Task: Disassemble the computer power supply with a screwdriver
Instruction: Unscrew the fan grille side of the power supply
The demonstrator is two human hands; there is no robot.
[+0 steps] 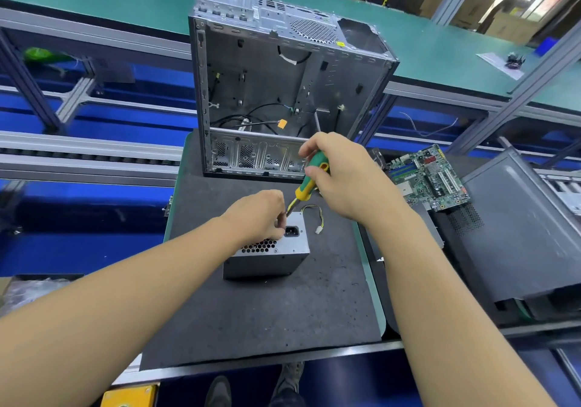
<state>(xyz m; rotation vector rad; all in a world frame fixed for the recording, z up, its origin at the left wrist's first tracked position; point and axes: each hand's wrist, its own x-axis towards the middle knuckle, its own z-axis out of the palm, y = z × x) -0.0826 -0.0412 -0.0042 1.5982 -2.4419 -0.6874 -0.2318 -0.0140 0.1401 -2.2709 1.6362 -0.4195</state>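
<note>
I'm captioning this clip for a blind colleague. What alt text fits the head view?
A person's right hand grips a green-and-yellow screwdriver pointed at a grey power supply on a dark mat, where the left hand rests on its top. An open computer case stands behind.

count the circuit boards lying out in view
1: a green motherboard lies right of the black mat, beside the grey case panel. Any board inside the power supply is hidden.

Right hand [342,173] gripping screwdriver [309,177], left hand [261,218] on power supply [267,249]
</note>
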